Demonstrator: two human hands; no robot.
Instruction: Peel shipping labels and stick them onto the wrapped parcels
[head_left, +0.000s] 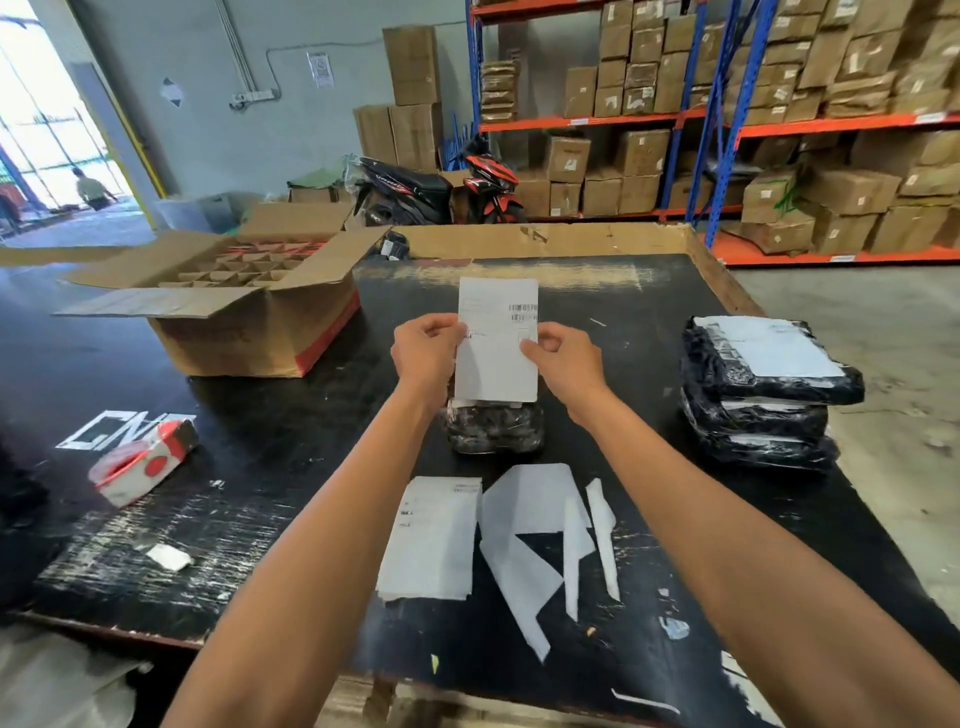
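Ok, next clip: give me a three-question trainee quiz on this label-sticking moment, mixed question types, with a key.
1. True or false: both the left hand and the right hand pinch the shipping label.
2. Where is the stack of labelled parcels?
A. Inside the open cardboard box
B. At the table's right edge
C. On the floor
3. Fill in: the wrapped parcel lying below the held label is in ____ plastic.

Key:
1. True
2. B
3. Black
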